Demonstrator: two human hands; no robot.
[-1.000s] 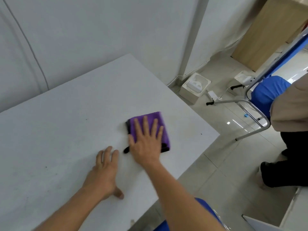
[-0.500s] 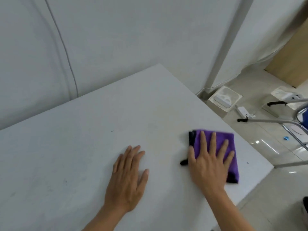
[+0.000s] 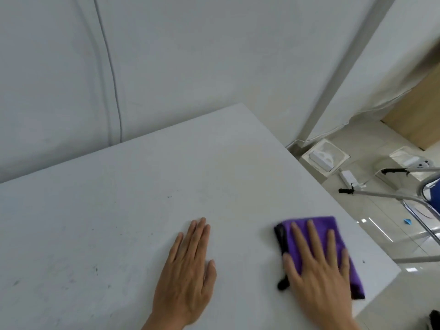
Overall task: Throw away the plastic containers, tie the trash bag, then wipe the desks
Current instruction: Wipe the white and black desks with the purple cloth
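A folded purple cloth [image 3: 307, 226] with a black edge lies on the white desk [image 3: 142, 186], close to its right edge. My right hand [image 3: 319, 270] presses flat on the cloth with straight, spread fingers. My left hand [image 3: 188, 270] rests flat on the bare desk top to the left of the cloth, fingers straight and together. Small dark specks mark the desk surface on the left. No plastic containers or trash bag are in view.
A white wall [image 3: 190, 55] runs behind the desk. On the tiled floor to the right lie a white box [image 3: 325, 157], a power adapter [image 3: 348, 177] and a metal chair frame [image 3: 392, 196] with a blue seat. A wooden panel [image 3: 419, 120] stands at far right.
My right hand has slid the cloth along the desk toward its right edge and nearer to me. My left hand has stayed flat on the desk. The view has swung left, losing the seated person.
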